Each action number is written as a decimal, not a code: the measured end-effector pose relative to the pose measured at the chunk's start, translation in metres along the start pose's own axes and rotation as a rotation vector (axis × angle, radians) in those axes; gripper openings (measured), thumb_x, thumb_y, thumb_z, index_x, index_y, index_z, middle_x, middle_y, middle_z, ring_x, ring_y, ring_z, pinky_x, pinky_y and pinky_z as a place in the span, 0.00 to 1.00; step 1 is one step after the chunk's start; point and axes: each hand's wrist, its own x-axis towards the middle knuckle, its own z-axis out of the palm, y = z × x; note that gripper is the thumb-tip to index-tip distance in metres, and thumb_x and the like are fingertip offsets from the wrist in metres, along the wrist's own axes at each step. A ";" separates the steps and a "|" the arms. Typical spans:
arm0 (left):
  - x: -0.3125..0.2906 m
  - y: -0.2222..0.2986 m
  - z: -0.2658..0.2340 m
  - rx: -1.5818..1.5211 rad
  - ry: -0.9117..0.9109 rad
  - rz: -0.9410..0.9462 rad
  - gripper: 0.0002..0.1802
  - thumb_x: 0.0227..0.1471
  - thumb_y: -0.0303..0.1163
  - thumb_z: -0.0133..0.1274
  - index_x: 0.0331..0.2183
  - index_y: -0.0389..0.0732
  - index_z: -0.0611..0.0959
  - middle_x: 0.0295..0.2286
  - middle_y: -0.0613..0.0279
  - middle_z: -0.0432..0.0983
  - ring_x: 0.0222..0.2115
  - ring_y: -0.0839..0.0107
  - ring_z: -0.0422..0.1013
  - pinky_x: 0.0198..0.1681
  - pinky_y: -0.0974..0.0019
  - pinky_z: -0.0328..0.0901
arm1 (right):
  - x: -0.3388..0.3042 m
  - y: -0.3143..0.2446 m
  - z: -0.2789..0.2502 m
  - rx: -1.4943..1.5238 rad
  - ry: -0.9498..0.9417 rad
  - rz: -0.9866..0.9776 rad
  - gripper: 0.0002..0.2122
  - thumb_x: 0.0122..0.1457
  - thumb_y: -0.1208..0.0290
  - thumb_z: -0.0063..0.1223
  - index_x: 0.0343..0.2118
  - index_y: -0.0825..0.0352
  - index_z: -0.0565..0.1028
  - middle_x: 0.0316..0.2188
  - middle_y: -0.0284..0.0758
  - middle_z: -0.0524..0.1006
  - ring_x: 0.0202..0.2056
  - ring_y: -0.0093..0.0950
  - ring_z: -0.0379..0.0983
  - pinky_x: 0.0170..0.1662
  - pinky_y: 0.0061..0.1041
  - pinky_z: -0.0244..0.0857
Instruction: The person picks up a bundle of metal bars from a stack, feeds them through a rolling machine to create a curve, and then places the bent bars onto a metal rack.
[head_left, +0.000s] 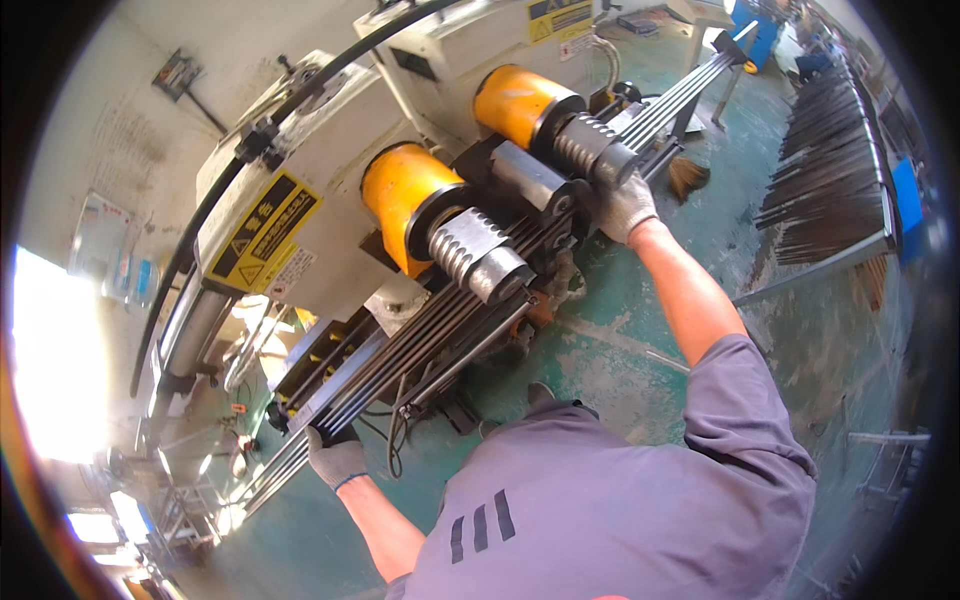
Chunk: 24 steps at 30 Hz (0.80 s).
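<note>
A bundle of long, thin metal rods (pixel 440 343) runs slantwise through a large machine (pixel 330 185), from lower left to upper right. My left hand (pixel 338 460), in a grey work glove, is closed round the rods near their lower-left stretch. Farther right, my gloved right hand (pixel 622 208) grips the rods beside the end of a dark ribbed roller (pixel 596 148); its fingertips are partly hidden. A second ribbed roller (pixel 480 255) sits over the rods between my hands. Orange cylindrical housings (pixel 408 195) stand behind both rollers.
A rack (pixel 825 165) of many dark thin strips stands at the right. Beyond my right hand lies a broom head (pixel 687 178) on the green floor (pixel 640 310). A black cable (pixel 300 95) arches over the machine. Another cable loop (pixel 396 450) hangs near my left hand.
</note>
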 end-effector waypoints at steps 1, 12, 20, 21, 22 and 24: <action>0.024 0.019 -0.049 0.215 -0.244 0.148 0.21 0.72 0.35 0.46 0.57 0.31 0.80 0.56 0.50 0.79 0.58 0.56 0.73 0.65 0.51 0.67 | 0.005 -0.008 0.008 -0.036 0.004 -0.043 0.18 0.65 0.60 0.54 0.55 0.62 0.79 0.55 0.45 0.77 0.57 0.47 0.73 0.62 0.42 0.67; 0.046 0.112 -0.076 -0.237 -0.026 0.155 0.19 0.73 0.40 0.44 0.53 0.35 0.77 0.50 0.48 0.78 0.52 0.50 0.75 0.61 0.42 0.68 | -0.044 0.138 0.084 -0.407 -0.039 -0.203 0.34 0.59 0.65 0.63 0.70 0.51 0.67 0.50 0.44 0.80 0.49 0.46 0.78 0.48 0.47 0.71; 0.081 0.251 -0.182 -0.280 0.149 0.281 0.20 0.73 0.46 0.45 0.49 0.39 0.81 0.45 0.54 0.81 0.50 0.50 0.76 0.59 0.41 0.70 | -0.233 -0.056 0.079 0.252 0.015 0.832 0.27 0.70 0.48 0.54 0.59 0.68 0.78 0.56 0.46 0.81 0.53 0.43 0.80 0.58 0.39 0.70; 0.098 0.274 -0.214 -0.233 0.152 0.285 0.22 0.73 0.47 0.44 0.51 0.39 0.80 0.48 0.53 0.79 0.51 0.49 0.75 0.60 0.40 0.70 | -0.268 -0.054 0.096 0.260 -0.036 0.848 0.26 0.69 0.51 0.56 0.57 0.71 0.79 0.54 0.46 0.82 0.51 0.42 0.81 0.56 0.39 0.71; 0.110 0.291 -0.225 -0.232 0.149 0.295 0.22 0.72 0.48 0.47 0.51 0.40 0.80 0.49 0.55 0.79 0.50 0.51 0.76 0.59 0.40 0.71 | -0.307 -0.051 0.109 0.258 -0.079 0.872 0.25 0.69 0.53 0.58 0.56 0.73 0.79 0.51 0.47 0.83 0.50 0.40 0.81 0.54 0.39 0.72; 0.132 0.336 -0.258 -0.246 0.150 0.320 0.25 0.71 0.50 0.48 0.55 0.39 0.76 0.51 0.53 0.78 0.51 0.50 0.75 0.57 0.41 0.71 | -0.356 -0.081 0.129 0.209 -0.194 0.872 0.23 0.68 0.56 0.60 0.54 0.74 0.80 0.50 0.48 0.84 0.49 0.40 0.82 0.53 0.37 0.73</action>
